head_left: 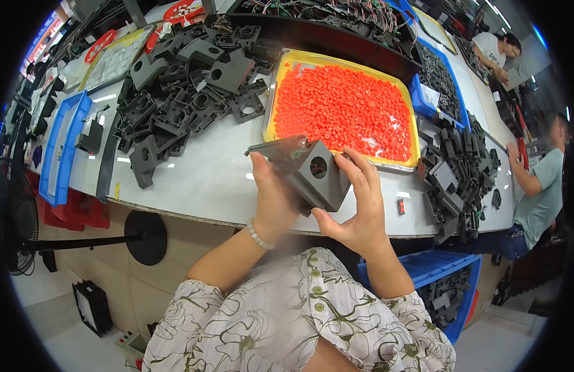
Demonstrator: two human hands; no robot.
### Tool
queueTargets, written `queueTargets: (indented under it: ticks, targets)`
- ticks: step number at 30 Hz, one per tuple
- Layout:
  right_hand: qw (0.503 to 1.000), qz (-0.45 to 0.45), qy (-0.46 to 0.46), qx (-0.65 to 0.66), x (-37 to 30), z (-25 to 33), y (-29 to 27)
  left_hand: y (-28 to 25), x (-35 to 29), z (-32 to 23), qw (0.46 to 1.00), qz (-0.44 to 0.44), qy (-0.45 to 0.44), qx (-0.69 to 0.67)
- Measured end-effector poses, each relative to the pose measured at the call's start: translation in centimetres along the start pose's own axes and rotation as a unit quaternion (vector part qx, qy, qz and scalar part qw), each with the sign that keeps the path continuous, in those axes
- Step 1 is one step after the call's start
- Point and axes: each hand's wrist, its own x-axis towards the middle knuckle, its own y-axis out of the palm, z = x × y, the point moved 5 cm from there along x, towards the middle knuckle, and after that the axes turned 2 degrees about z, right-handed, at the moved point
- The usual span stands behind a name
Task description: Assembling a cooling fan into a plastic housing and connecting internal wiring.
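Observation:
Between my two hands, above the table's front edge, is a dark grey plastic housing [327,183] with a round hole in one face. My left hand [274,195] grips its left side, the thumb up along a flat projecting part; its other fingers are hidden behind the housing. My right hand [361,204] holds the right side, fingers at the top and thumb at the lower corner. Just beyond the housing lies a yellow-rimmed tray [269,118] full of small red plastic pieces [343,105].
Grey housings are heaped at the left [175,105] and more grey parts at the right [460,173]. A small red-and-black piece [401,206] lies near the front edge. A blue tray [64,149] is at far left; a blue crate [423,266] stands below. Two people are at the right.

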Motion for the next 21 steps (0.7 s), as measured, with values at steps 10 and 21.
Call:
queueTargets:
  ticks: [10,21]
  targets:
    - [1.0,-0.005,0.005,-0.018,0.0,-0.4,0.4,0.3,0.3,0.1,1.0,-0.002,-0.003,-0.008]
    - [0.999,-0.005,-0.023,0.04,0.0,-0.9,-1.8,0.4,0.6,-0.3,0.998,0.017,-0.011,-0.056]
